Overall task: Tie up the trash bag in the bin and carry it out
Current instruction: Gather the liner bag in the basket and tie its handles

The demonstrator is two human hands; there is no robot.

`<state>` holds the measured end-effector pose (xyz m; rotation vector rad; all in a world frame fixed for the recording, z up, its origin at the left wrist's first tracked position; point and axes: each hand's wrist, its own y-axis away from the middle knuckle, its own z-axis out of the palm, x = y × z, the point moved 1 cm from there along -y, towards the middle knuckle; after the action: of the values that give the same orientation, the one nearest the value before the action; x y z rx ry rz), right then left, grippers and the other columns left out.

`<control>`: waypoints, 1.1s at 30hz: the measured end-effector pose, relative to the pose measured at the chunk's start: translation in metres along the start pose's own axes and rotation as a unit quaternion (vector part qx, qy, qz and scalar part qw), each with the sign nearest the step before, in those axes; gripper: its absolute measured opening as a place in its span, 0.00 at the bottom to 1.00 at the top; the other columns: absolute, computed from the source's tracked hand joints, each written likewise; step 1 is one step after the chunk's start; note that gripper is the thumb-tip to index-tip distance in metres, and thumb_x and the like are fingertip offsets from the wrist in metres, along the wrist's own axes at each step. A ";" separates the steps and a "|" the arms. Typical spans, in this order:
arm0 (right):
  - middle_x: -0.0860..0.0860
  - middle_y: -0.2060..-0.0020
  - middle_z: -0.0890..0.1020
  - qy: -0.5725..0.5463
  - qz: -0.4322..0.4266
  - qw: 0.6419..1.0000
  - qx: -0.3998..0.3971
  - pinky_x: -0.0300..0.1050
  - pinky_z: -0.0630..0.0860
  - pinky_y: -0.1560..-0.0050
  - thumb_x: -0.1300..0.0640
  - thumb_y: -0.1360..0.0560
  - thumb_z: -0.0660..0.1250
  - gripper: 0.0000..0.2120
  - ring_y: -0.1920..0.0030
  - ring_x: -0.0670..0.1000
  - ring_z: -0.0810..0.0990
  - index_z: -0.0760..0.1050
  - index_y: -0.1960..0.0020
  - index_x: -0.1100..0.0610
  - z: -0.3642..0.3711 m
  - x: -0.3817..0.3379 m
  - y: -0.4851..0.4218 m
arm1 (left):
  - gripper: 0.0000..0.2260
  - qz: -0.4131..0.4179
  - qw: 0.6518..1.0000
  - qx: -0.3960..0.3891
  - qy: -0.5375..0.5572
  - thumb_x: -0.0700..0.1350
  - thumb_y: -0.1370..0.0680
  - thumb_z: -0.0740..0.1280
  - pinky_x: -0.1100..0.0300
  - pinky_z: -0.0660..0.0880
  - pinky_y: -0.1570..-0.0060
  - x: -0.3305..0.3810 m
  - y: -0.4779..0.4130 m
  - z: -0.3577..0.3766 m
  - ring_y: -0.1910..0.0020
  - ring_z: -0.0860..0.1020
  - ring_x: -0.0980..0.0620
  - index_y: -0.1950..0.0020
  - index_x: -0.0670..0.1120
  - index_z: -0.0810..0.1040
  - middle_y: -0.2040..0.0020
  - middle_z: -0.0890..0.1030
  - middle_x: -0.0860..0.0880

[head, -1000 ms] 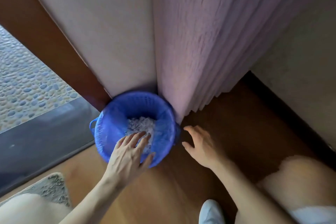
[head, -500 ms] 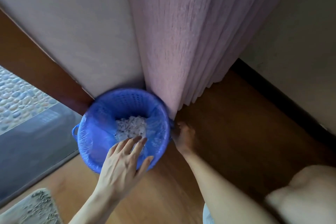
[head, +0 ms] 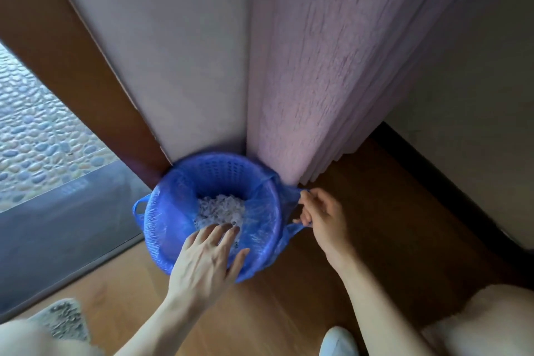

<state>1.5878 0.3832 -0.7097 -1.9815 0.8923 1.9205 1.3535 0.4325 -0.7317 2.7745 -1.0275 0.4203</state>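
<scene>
A round blue perforated bin (head: 219,172) stands on the wooden floor against the wall corner. It is lined with a thin blue trash bag (head: 260,228) that holds white crumpled scraps (head: 221,209) at the bottom. My left hand (head: 206,263) lies flat on the bin's near rim, fingers spread over the bag's edge. My right hand (head: 322,215) is at the bin's right side, pinching the bag's right handle loop and pulling it off the rim. The bag's other handle loop (head: 138,208) sticks out on the left.
A pink curtain (head: 332,66) hangs right behind the bin, touching its back rim. A brown door frame (head: 72,52) and a dark threshold (head: 57,225) lie to the left, with pebbled ground beyond. A grey mat (head: 62,319) is at the lower left. My knees and a white shoe (head: 338,341) are below.
My right hand went from the floor beside the bin to its right side and took hold of the bag's handle, pulling it outward. My left hand stayed on the near rim.
</scene>
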 end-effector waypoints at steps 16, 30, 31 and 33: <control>0.51 0.76 0.63 -0.049 -0.003 0.982 -0.180 0.39 0.54 0.77 0.63 0.23 0.68 0.07 0.77 0.46 0.58 0.76 0.59 0.59 0.058 -0.095 0.042 | 0.21 -0.020 0.997 0.069 0.015 0.62 0.19 0.53 0.53 0.75 0.48 0.008 -0.003 0.011 0.47 0.78 0.48 0.40 0.51 0.77 0.46 0.80 0.53; 0.52 0.72 0.70 -0.076 -0.004 0.974 -0.212 0.38 0.64 0.80 0.64 0.23 0.64 0.13 0.75 0.48 0.67 0.85 0.53 0.50 0.060 -0.103 0.023 | 0.12 -0.224 0.911 0.315 0.146 0.51 0.21 0.60 0.53 0.73 0.46 -0.070 0.003 -0.046 0.50 0.76 0.47 0.48 0.47 0.79 0.49 0.81 0.50; 0.51 0.72 0.71 -0.075 -0.010 0.973 -0.220 0.38 0.64 0.80 0.61 0.25 0.67 0.10 0.75 0.48 0.67 0.85 0.52 0.50 0.062 -0.102 0.021 | 0.12 -0.299 0.875 0.327 0.194 0.51 0.21 0.60 0.53 0.72 0.46 -0.085 0.005 -0.046 0.49 0.76 0.46 0.48 0.47 0.79 0.49 0.80 0.49; 0.51 0.72 0.71 -0.069 -0.020 0.969 -0.238 0.38 0.65 0.79 0.49 0.33 0.73 0.13 0.74 0.48 0.67 0.84 0.50 0.51 0.067 -0.103 0.022 | 0.14 -0.447 0.795 0.279 0.300 0.53 0.19 0.60 0.50 0.70 0.40 -0.113 0.006 -0.036 0.43 0.76 0.44 0.44 0.46 0.78 0.45 0.79 0.45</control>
<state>1.5253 0.4303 -0.6122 -2.0430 0.3718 2.3838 1.2606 0.5056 -0.7329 2.7854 0.6513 1.4463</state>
